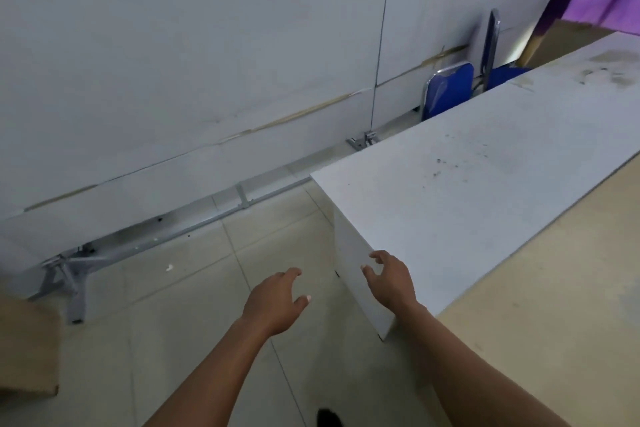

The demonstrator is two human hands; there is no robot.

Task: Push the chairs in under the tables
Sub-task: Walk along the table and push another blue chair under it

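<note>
A long white table [460, 184] runs from the lower middle to the upper right. Two blue chairs with metal frames stand at its far side against the wall: the nearer chair [448, 88] shows its backrest, and the farther chair [493, 45] is partly hidden by the tabletop. My left hand [277, 302] hovers over the floor with fingers apart, holding nothing. At the table's near corner, my right hand [391, 279] is open, fingers spread above the end panel; whether it touches is unclear.
A grey partition wall [190, 62] on metal feet [69, 274] runs along the left. A tan tabletop [554, 305] adjoins the white table on the right. A cardboard box [27, 350] sits at lower left. Tiled floor [173, 305] lies between wall and table.
</note>
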